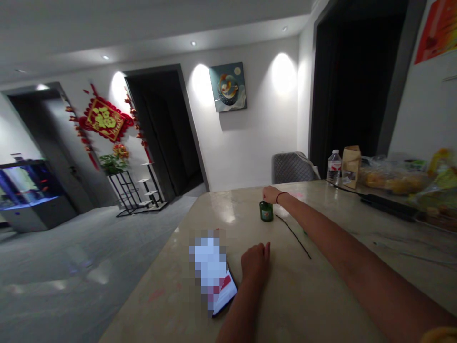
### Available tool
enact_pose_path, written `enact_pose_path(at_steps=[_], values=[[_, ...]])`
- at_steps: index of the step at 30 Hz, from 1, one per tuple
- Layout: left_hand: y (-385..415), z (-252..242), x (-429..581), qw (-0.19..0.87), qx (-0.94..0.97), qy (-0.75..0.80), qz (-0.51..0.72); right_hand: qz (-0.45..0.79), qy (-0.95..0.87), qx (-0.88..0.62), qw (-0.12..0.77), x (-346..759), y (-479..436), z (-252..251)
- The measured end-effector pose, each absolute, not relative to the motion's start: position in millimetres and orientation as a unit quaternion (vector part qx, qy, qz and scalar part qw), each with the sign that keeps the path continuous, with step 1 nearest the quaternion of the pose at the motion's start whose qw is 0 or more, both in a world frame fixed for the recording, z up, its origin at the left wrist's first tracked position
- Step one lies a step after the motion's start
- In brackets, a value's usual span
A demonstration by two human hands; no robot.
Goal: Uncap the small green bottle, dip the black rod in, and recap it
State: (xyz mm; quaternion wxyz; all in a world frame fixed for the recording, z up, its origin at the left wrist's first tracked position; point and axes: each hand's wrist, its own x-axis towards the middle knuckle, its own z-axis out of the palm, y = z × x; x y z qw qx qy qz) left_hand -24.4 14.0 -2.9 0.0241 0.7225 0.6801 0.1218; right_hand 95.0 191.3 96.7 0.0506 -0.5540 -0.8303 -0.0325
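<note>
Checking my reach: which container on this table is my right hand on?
The small green jar mid-table; your right hand closes on its top. The clear water bottle stands untouched, farther right.

Single head-worn view: looks forward, slightly down along table (303, 295); left hand (255, 262) close, right hand (271, 194) farther ahead.
</note>
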Motion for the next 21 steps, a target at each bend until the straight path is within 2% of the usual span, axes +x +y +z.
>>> enact_pose_path(at_steps=[9, 21], values=[[13.6, -3.0, -24.0, 0.028, 0.722, 0.681, 0.118, -0.016, -0.840, -0.543, 0.007, 93.5, 206.9, 101.2], [12.4, -4.7, -24.4, 0.022, 0.722, 0.679, 0.129, -0.023, -0.841, -0.537, 0.060, 97.5, 211.3, 94.5]])
